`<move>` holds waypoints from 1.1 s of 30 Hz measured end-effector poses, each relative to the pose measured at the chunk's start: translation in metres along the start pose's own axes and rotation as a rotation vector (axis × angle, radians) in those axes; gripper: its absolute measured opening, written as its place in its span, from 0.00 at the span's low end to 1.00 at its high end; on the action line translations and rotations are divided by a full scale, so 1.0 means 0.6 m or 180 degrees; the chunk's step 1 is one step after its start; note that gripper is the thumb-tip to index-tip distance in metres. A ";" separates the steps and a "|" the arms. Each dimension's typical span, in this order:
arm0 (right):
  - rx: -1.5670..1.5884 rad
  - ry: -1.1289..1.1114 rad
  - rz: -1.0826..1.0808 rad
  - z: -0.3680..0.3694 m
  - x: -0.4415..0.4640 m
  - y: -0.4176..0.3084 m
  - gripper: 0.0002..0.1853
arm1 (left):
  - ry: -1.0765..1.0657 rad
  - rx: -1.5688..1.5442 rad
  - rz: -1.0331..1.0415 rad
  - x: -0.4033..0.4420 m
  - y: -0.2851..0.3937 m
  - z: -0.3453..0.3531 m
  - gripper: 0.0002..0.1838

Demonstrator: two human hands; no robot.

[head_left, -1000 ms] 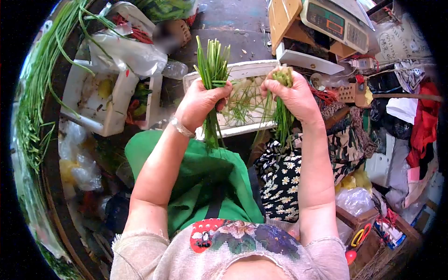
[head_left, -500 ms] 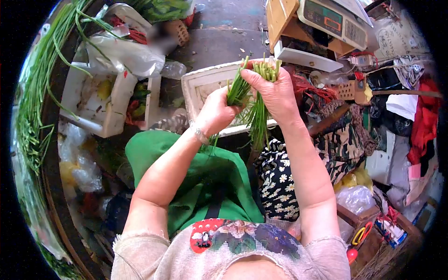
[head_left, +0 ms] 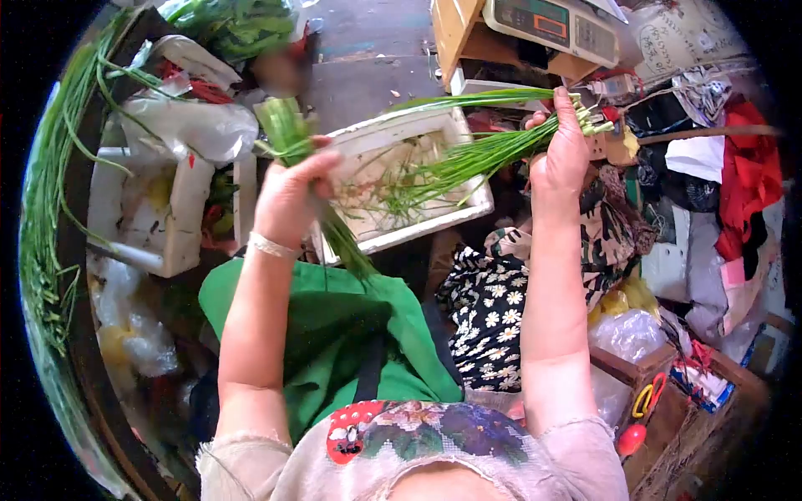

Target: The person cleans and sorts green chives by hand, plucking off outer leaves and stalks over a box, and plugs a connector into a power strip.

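Note:
My left hand (head_left: 288, 192), slightly blurred, is closed around a bunch of green chives (head_left: 286, 129). The thick cut ends point up and away, while thin tips hang down over the green cloth on my lap. Off to the right, my right hand (head_left: 561, 154) grips a second bunch of chives (head_left: 497, 154) near its pale cut ends. Its long thin leaves spread leftward, some over the white foam box (head_left: 401, 238). The box lies between and beyond my hands, with loose green bits inside.
A digital scale (head_left: 551, 29) stands on a wooden stand at the far right. Long green stalks (head_left: 50, 217) line the left edge. Foam containers (head_left: 188, 221) and a plastic bag (head_left: 188, 129) are at left. Bags and cloths crowd the right, beside a wooden box (head_left: 660, 363).
My hands have moved apart from close together: the left went left with its bunch, the right went right with the other. The right bunch swung from hanging down to nearly level. The view shifted slightly.

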State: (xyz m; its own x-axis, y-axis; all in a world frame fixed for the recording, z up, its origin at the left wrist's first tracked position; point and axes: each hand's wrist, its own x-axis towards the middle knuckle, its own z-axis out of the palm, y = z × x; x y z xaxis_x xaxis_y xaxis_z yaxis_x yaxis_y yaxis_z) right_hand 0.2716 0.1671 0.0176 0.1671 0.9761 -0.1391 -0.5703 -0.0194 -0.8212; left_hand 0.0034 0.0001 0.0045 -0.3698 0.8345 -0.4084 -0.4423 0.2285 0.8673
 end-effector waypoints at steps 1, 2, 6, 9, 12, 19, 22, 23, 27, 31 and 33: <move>-0.0120 0.0004 -0.0124 0.001 -0.002 -0.001 0.08 | 0.0154 -0.0089 0.0112 0.004 0.005 -0.010 0.14; -0.0174 -0.0006 -0.0171 0.005 -0.007 0.002 0.08 | 0.0210 -0.0187 0.0178 0.006 0.010 -0.015 0.14; -0.0755 -0.0784 -0.0041 0.031 -0.041 0.021 0.06 | 0.0063 0.0071 0.0312 -0.006 0.012 -0.004 0.12; -0.1429 -0.1496 0.0273 0.048 -0.072 0.037 0.06 | -0.0243 0.0385 0.0155 -0.016 0.003 0.024 0.11; -0.1568 -0.2075 0.0631 0.062 -0.105 0.062 0.06 | -0.0505 0.0385 -0.0059 -0.019 -0.003 0.041 0.11; -0.1766 -0.2644 0.0921 0.067 -0.135 0.072 0.07 | -0.0720 0.0354 -0.0239 -0.025 -0.006 0.049 0.08; -0.1991 -0.2808 0.1085 0.058 -0.123 0.067 0.08 | -0.0616 0.0543 -0.0122 -0.024 -0.005 0.047 0.07; -0.2189 -0.2898 0.1189 0.055 -0.119 0.066 0.09 | -0.0575 0.0673 -0.0023 -0.023 -0.005 0.045 0.07; -0.2350 -0.3001 0.1375 0.052 -0.120 0.059 0.10 | -0.0503 0.0991 0.0726 -0.017 -0.024 0.037 0.05; -0.2151 -0.2655 0.1363 0.054 -0.116 0.044 0.08 | -0.0233 0.0975 0.0381 -0.018 -0.001 0.038 0.03; -0.1783 -0.2529 0.1067 0.054 -0.108 0.036 0.10 | -0.0136 0.0821 0.0285 -0.012 -0.009 0.033 0.04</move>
State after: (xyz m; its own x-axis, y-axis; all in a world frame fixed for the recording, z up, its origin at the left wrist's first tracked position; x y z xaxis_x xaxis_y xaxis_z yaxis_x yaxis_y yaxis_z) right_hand 0.2225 0.1106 0.0264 -0.6283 0.7593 -0.1697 0.0014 -0.2169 -0.9762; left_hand 0.0249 0.0027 0.0086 -0.3608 0.8763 -0.3193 -0.1848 0.2684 0.9454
